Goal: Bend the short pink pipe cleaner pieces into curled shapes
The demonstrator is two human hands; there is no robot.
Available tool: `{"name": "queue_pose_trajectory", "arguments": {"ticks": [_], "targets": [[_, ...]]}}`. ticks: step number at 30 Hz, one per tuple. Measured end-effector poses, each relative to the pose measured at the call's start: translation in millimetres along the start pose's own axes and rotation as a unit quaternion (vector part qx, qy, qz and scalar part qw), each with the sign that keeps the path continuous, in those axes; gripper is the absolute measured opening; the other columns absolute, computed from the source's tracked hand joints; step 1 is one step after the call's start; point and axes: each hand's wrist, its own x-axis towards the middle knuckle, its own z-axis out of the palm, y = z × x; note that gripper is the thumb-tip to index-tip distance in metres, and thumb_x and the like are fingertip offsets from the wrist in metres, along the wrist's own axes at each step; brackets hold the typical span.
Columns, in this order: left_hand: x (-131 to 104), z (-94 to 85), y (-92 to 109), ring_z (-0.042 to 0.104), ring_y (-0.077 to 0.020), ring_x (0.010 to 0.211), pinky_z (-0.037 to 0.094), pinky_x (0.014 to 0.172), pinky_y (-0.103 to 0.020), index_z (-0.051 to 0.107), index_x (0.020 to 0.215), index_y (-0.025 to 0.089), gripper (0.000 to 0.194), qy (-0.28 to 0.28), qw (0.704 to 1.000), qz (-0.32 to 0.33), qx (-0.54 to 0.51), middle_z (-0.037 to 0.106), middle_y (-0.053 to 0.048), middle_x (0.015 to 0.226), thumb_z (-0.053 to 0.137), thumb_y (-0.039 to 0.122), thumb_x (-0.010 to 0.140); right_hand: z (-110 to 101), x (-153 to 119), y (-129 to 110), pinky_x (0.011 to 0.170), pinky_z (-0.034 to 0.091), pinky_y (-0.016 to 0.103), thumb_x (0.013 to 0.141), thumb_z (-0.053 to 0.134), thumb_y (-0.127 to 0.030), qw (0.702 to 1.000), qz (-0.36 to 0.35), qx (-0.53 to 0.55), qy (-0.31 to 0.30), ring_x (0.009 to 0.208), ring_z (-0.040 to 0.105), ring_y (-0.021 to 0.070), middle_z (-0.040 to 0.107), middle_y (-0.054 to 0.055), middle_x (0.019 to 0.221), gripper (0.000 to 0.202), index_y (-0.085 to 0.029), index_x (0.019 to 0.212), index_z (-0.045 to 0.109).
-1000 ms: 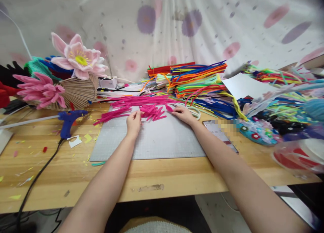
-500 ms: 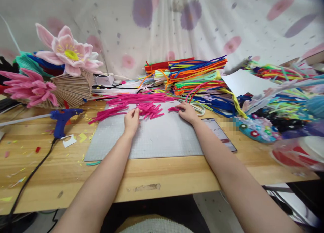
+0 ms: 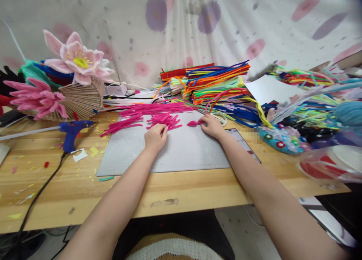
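Observation:
My left hand [image 3: 156, 138] is closed at the near edge of a pile of short magenta pipe cleaners [image 3: 165, 120]. Its thumb and forefinger come together, but whatever lies between them is too small to make out. At the right of the grey cutting mat [image 3: 124, 154], my right hand [image 3: 211, 126] pinches a small leaf-shaped magenta pipe-cleaner piece [image 3: 192, 123], which points left from the fingertips. Longer magenta pipe cleaners [image 3: 152, 108] lie along the mat's far edge, and another bunch [image 3: 124, 123] rests at its left.
A blue glue gun [image 3: 72, 133] with a trailing cord is on the left, below fuzzy pink flowers [image 3: 80, 60]. Bundles of coloured pipe cleaners [image 3: 217, 81] are stacked at the back. A phone [image 3: 243, 141] lies by my right forearm; a red-and-white cup [image 3: 330, 164] is far right.
My left hand has shifted right and nearer to me, along the short pile. The right hand stays in place, with the leaf-shaped piece now showing more clearly. The view has shifted slightly.

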Motion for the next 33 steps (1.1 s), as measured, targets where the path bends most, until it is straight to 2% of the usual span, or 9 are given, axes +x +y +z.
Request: {"name": "queue_pose_trajectory", "arguments": {"ticks": [6, 10, 14, 17, 20, 22, 25, 29, 33], "targets": [[-5, 4.9, 10, 0.06, -0.0197, 0.083, 0.044, 0.071, -0.03, 0.064, 0.088, 0.018, 0.022, -0.055, 0.993, 0.073, 0.074, 0.066, -0.007, 0.084, 0.043, 0.024, 0.085, -1, -6, -5, 0.076, 0.04, 0.032, 0.085, 0.046, -0.031, 0.998, 0.045, -0.043, 0.002, 0.09, 0.056, 0.022, 0.065, 0.01, 0.092, 0.027, -0.018, 0.091, 0.069], [-7, 18.1, 33, 0.056, -0.0222, 0.101, 0.044, 0.086, -0.034, 0.06, 0.106, 0.016, 0.028, -0.16, 0.968, 0.173, 0.089, 0.063, -0.01, 0.104, 0.045, 0.023, 0.084, 7, -3, -6, 0.074, 0.041, 0.032, 0.085, 0.047, -0.032, 0.992, 0.114, -0.018, 0.044, 0.09, 0.057, 0.0217, 0.066, 0.008, 0.09, 0.028, -0.019, 0.092, 0.07], [7, 50.8, 58, 0.04, -0.0247, 0.126, 0.037, 0.1, -0.035, 0.048, 0.126, 0.013, 0.046, -0.245, 0.95, 0.177, 0.078, 0.043, -0.015, 0.136, 0.046, 0.034, 0.086, 12, -4, -4, 0.077, 0.041, 0.032, 0.085, 0.047, -0.033, 0.993, 0.104, 0.009, 0.055, 0.088, 0.057, 0.0219, 0.065, 0.009, 0.087, 0.028, -0.017, 0.09, 0.07], [23, 76.3, 70, 0.025, -0.0265, 0.136, 0.024, 0.11, -0.036, 0.035, 0.136, 0.005, 0.064, -0.306, 0.935, 0.153, 0.09, 0.028, -0.02, 0.146, 0.042, 0.044, 0.086, 13, -7, -1, 0.077, 0.041, 0.033, 0.085, 0.047, -0.032, 0.995, 0.085, 0.006, 0.06, 0.088, 0.056, 0.0221, 0.065, 0.01, 0.086, 0.029, -0.017, 0.09, 0.071], [29, 87.0, 73, 0.019, -0.0271, 0.138, 0.016, 0.113, -0.037, 0.028, 0.138, 0.0, 0.072, -0.351, 0.922, 0.128, 0.102, 0.023, -0.02, 0.148, 0.035, 0.05, 0.087, 13, -10, 0, 0.076, 0.041, 0.033, 0.085, 0.046, -0.031, 0.996, 0.074, -0.001, 0.059, 0.085, 0.055, 0.0216, 0.063, 0.01, 0.085, 0.03, -0.016, 0.092, 0.071], [27, 83.4, 71, 0.018, -0.0263, 0.138, 0.014, 0.113, -0.036, 0.028, 0.138, -0.001, 0.072, -0.354, 0.92, 0.129, 0.108, 0.023, -0.02, 0.148, 0.032, 0.05, 0.087, 13, -10, 1, 0.076, 0.041, 0.033, 0.086, 0.046, -0.032, 0.997, 0.056, -0.009, 0.054, 0.084, 0.054, 0.0214, 0.063, 0.01, 0.085, 0.031, -0.016, 0.095, 0.071], [16, 66.8, 65, 0.019, -0.0247, 0.138, 0.014, 0.113, -0.033, 0.03, 0.138, -0.001, 0.069, -0.357, 0.914, 0.153, 0.113, 0.025, -0.019, 0.147, 0.032, 0.047, 0.088, 12, -11, 1, 0.076, 0.04, 0.034, 0.085, 0.047, -0.033, 0.998, 0.024, -0.029, 0.044, 0.084, 0.053, 0.0221, 0.062, 0.01, 0.086, 0.032, -0.017, 0.1, 0.07], [2, 35.9, 51, 0.019, -0.0221, 0.138, 0.014, 0.113, -0.032, 0.029, 0.139, 0.004, 0.065, -0.378, 0.901, 0.185, 0.109, 0.025, -0.015, 0.148, 0.031, 0.046, 0.089, 11, -11, -2, 0.078, 0.041, 0.034, 0.081, 0.052, -0.033, 0.998, 0.019, -0.031, 0.049, 0.084, 0.054, 0.0226, 0.061, 0.011, 0.086, 0.032, -0.014, 0.099, 0.07], [-8, -1.6, 26, 0.02, -0.0194, 0.138, 0.016, 0.113, -0.031, 0.028, 0.14, 0.008, 0.065, -0.409, 0.882, 0.207, 0.104, 0.024, -0.013, 0.148, 0.031, 0.048, 0.089, 9, -13, -5, 0.077, 0.042, 0.034, 0.079, 0.055, -0.034, 0.997, 0.027, -0.028, 0.062, 0.084, 0.054, 0.0226, 0.06, 0.011, 0.086, 0.032, -0.014, 0.099, 0.068]]}}
